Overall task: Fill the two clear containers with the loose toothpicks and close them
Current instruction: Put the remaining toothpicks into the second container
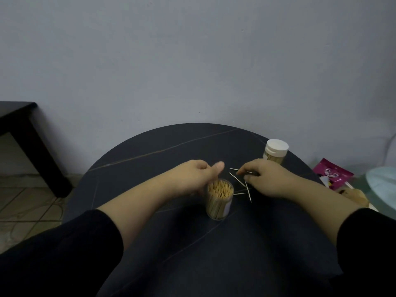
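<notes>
An open clear container (219,200) packed with upright toothpicks stands mid-table, no lid on it. My left hand (194,175) sits just behind and left of it, fingers curled, thumb out; what it holds, if anything, is hidden. Several loose toothpicks (244,185) lie on the dark top right of the container. My right hand (264,177) reaches over them, and its fingertips pinch a toothpick at the far end of the scatter. A second clear container (275,152) with a white lid on stands at the back right, behind my right hand.
The round dark table (171,243) stands against a grey wall. A magenta packet (333,174) and a pale blue object (383,179) lie off the right edge. A black side table (21,133) stands at the left over a tiled floor.
</notes>
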